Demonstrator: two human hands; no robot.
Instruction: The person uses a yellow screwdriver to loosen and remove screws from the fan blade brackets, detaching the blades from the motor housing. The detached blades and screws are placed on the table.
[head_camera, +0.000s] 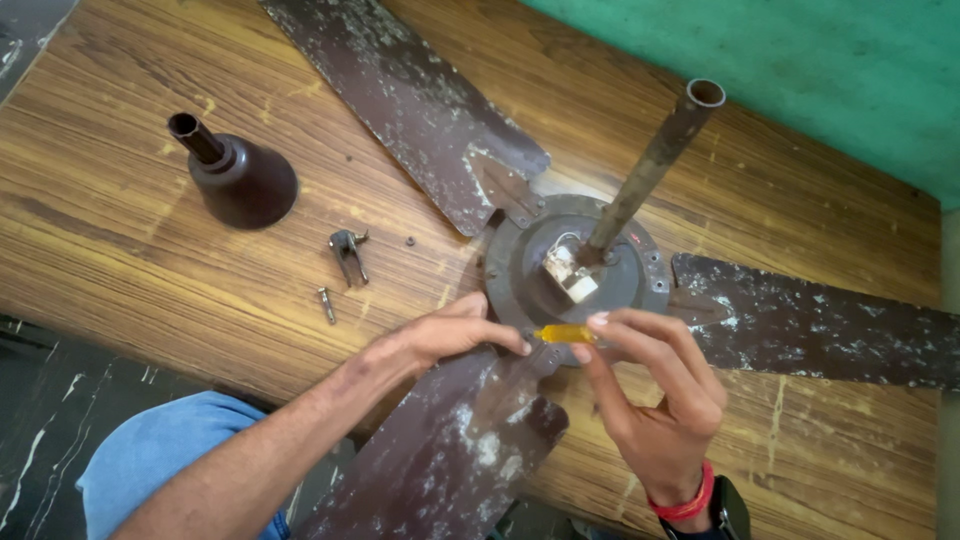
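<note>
Both hands met at the near edge of a ceiling-fan motor (520, 265) lying on a wooden table (120, 200). The right hand (655, 395) pinched a small yellow-handled screwdriver (565, 333) between thumb and fingers, its shaft lying level and pointing left at the rim of the motor. The left hand (440, 335) lay flat over the root of the near blade (450, 450), fingertips touching the screwdriver's tip, gripping nothing. A rusty rod (655, 160) rose tilted from the motor's middle, beside a white connector (570, 275). Two more blades (400, 90) spread out, to the far left and to the right. Well to the left stood a brown cup-shaped cover (240, 175); nearer lay a metal clip (347, 250) and a bolt (327, 304).
</note>
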